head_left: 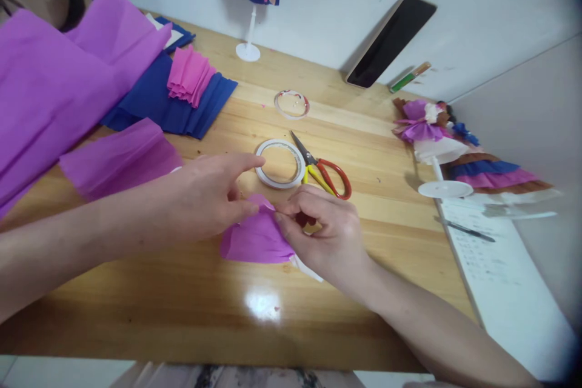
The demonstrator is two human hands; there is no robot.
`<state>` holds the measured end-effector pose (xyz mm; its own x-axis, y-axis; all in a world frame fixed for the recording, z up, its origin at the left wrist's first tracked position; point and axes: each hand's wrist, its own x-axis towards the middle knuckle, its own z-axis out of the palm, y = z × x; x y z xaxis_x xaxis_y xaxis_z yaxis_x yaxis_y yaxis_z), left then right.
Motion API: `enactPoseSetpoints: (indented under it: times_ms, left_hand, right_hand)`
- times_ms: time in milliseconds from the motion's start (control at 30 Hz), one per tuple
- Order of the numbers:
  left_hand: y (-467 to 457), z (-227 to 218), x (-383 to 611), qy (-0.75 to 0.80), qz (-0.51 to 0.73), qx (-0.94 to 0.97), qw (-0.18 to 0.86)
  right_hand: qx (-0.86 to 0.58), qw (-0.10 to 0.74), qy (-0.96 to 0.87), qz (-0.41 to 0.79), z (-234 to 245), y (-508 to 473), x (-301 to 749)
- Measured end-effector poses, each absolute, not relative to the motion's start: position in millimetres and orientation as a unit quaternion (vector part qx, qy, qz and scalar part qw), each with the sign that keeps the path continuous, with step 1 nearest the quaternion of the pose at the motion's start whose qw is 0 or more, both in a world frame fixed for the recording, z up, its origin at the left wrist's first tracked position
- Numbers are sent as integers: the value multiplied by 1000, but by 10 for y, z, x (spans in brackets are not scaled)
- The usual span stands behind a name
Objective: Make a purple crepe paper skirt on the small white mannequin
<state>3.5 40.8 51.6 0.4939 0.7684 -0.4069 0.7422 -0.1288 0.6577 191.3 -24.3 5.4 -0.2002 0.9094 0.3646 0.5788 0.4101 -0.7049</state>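
Crepe betw. L hand, R hand

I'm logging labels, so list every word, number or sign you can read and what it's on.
No text is readable.
White printed sheet under the black pen: rows of print, too small and blurred.
Green glue stick against the wall: label too small to read.

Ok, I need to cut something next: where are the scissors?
In the head view, the scissors lie on the wooden table, immediately right of the white tape roll and just beyond the right hand.
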Motion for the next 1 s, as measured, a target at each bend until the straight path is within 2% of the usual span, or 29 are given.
enactPoseSetpoints:
  times_ms: [200,433,533,667,867,1000]
  left_hand:
    - [265,477,-31,521,47,728,444]
    - [126,455,-42,570,76,660,484]
    - [87,438,-3,588,79,644,484]
    - [39,329,8,555,131,618,541]
    - [-16,200,-16,538,195,583,577]
    - [-27,218,-5,530,209,559,603]
  right_hand:
    - [-517,384,-714,275,45,-199,1946]
    - [-535,362,-619,446,25,-101,1974]
    - [-541,360,-627,429,5,-97,1962]
    - [-527,374,-669,368,2,-112,1962]
    - [-522,359,-663,399,4,-110,1990]
    - [-496,376,-711,328,-11,-125,1964]
